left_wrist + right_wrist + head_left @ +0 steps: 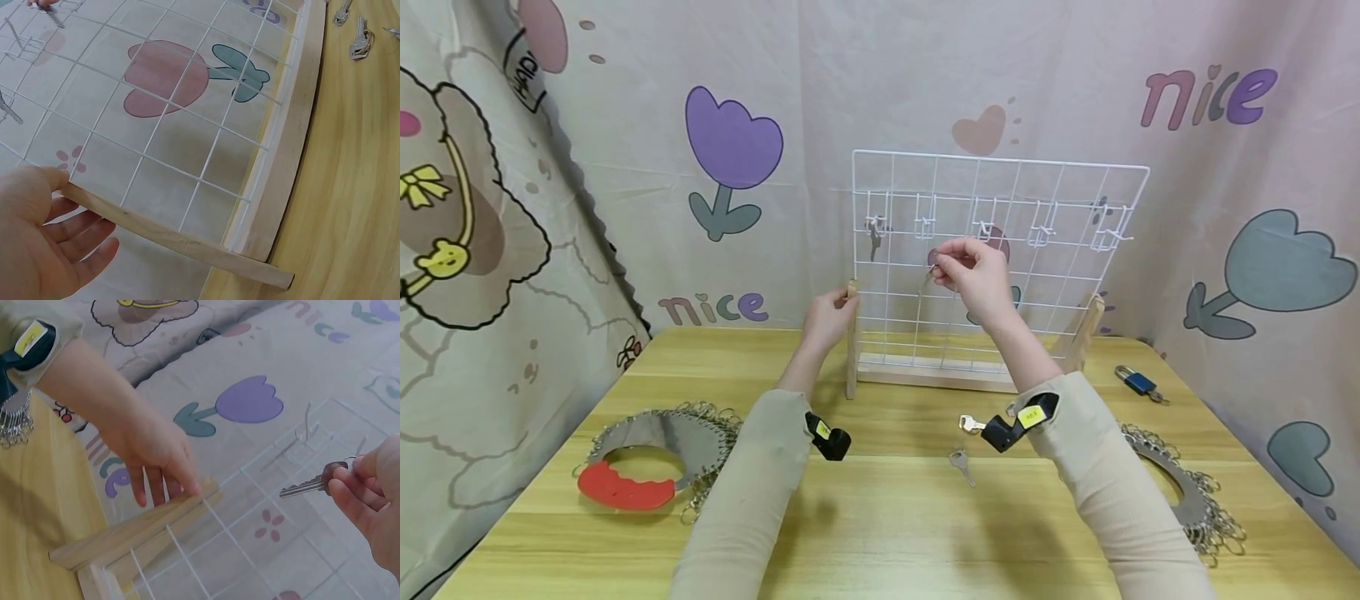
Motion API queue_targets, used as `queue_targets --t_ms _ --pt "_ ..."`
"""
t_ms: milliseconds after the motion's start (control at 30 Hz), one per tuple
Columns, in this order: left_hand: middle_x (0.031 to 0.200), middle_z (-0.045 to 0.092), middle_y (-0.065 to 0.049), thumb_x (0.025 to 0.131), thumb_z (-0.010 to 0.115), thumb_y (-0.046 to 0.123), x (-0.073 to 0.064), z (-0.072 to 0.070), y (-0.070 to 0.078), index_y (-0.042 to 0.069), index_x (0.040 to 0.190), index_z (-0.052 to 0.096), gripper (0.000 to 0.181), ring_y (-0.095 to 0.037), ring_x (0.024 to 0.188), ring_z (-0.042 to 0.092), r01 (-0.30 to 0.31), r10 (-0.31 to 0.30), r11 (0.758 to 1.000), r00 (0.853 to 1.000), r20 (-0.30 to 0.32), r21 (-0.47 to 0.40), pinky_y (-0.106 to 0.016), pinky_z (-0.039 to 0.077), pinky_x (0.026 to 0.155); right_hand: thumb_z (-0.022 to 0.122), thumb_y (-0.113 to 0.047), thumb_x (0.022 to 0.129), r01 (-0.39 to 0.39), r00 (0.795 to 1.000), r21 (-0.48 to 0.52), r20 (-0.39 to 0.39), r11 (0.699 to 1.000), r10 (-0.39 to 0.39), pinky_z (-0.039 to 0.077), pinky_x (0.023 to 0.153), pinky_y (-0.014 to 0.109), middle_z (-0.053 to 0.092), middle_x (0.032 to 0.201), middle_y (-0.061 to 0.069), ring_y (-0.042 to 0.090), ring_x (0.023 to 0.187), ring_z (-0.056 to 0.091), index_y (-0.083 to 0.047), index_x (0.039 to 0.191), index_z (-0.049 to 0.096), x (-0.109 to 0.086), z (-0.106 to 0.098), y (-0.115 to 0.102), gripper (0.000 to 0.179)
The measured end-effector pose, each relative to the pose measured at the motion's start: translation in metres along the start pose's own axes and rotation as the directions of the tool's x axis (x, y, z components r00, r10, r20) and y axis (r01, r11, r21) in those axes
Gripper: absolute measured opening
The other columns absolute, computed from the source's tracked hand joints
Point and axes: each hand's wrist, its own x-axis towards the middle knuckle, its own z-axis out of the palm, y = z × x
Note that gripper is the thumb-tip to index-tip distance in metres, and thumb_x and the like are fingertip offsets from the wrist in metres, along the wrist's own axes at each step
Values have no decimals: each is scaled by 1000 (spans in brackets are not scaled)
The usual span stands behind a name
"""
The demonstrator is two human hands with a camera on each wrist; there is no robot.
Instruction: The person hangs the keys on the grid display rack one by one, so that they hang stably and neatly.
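In the head view my right hand (981, 275) is raised in front of a white wire grid rack (917, 304). Thumb and fingers pinch a metal key (306, 486) by its head and small ring, its toothed blade pointing away from the hand. My left hand (830, 319) holds the upper end of the rack's left wooden post (162, 234), thumb on one side and fingers on the other. Several wire hooks (1041, 236) line the grid's upper part. Another key (875, 242) hangs from the leftmost hook.
Two loose keys, one silver (961, 465) and one with a ring (972, 424), lie on the table before the rack. A blue padlock (1138, 382) lies at right. Metal key-holder plates flank the arms, the left one (655, 433) with a red grip (625, 487).
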Motion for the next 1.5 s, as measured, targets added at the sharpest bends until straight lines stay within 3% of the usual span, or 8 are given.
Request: queue_targets --t_ms 133,400,700,1033,1500 --pt "127 54 -19 96 49 29 1 0 1 3 134 47 46 -32 117 49 11 -11 1000 1000 -5 -7 -42 43 95 60 1 88 -35 999 30 -5 999 35 54 67 24 60 76 5 9 66 61 10 100 59 1 3 -11 15" --pt "124 55 -18 94 53 26 2 2 2 4 133 49 46 -31 116 49 66 -68 993 998 -14 -101 -41 41 97 62 0 87 53 996 -63 -67 997 -57 53 65 20 59 79 4 8 67 60 12 98 61 5 8 -22 16" --pt "126 54 -17 94 54 25 1 3 4 2 132 49 45 -29 118 48 106 -109 983 994 -11 -150 -40 40 98 60 3 88 59 996 34 -72 998 -57 54 64 23 60 72 3 8 62 61 12 99 59 10 16 -25 15" --pt "126 54 -17 93 55 23 0 2 6 0 132 49 45 -29 116 50 110 -116 978 993 -21 -177 -38 41 96 59 -1 89 21 986 25 -163 999 -17 53 62 20 60 76 6 8 63 61 9 99 61 18 20 -27 14" --pt "127 53 -18 94 54 22 -1 2 6 0 133 47 46 -30 118 48 112 -117 974 993 -13 -196 -39 40 97 57 1 89 -12 986 -43 -168 999 5 54 63 21 56 78 5 6 61 60 9 102 58 20 20 -15 15"
